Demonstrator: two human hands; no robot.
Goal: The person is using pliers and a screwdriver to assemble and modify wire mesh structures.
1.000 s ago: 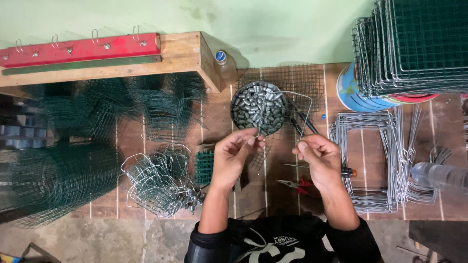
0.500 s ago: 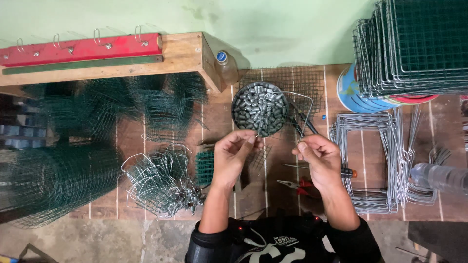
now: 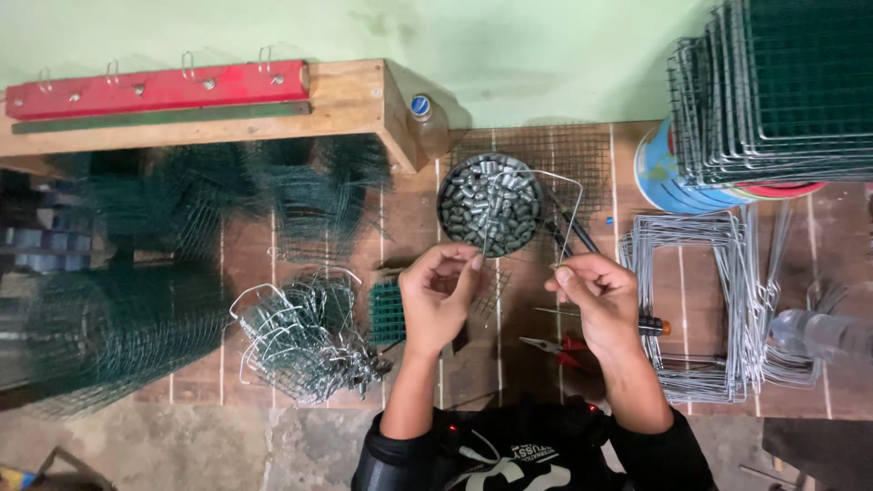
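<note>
Head view, looking straight down: the left hand (image 3: 436, 295) and the right hand (image 3: 596, 295) each pinch one end of a bent wire frame (image 3: 550, 195), fingers closed narrow on the thin wire. The frame rises from the fingertips and arches over the round bowl (image 3: 450, 232) just beyond the fingers. That bowl is heaped with small grey metal sleeves (image 3: 491, 205).

Beyond the bowl, a bottle with a blue cap (image 3: 420, 107) stands against the end of a wooden table (image 3: 350, 100), which carries a long red bar with wire hooks (image 3: 159, 88). Just outside the left fingers lies a small green mesh piece (image 3: 386, 312), and further out a tangled heap of finished wire pieces (image 3: 305, 341). Near the right wrist lie red-handled pliers (image 3: 559, 345), with a screwdriver with an orange tip (image 3: 650, 325) just beside the hand. Outside the right fingers sits a stack of bent wire frames (image 3: 705, 309). Beyond those, a pile of green mesh panels (image 3: 782, 86) rests on a blue round container (image 3: 664, 182); what it holds cannot be seen.
</note>
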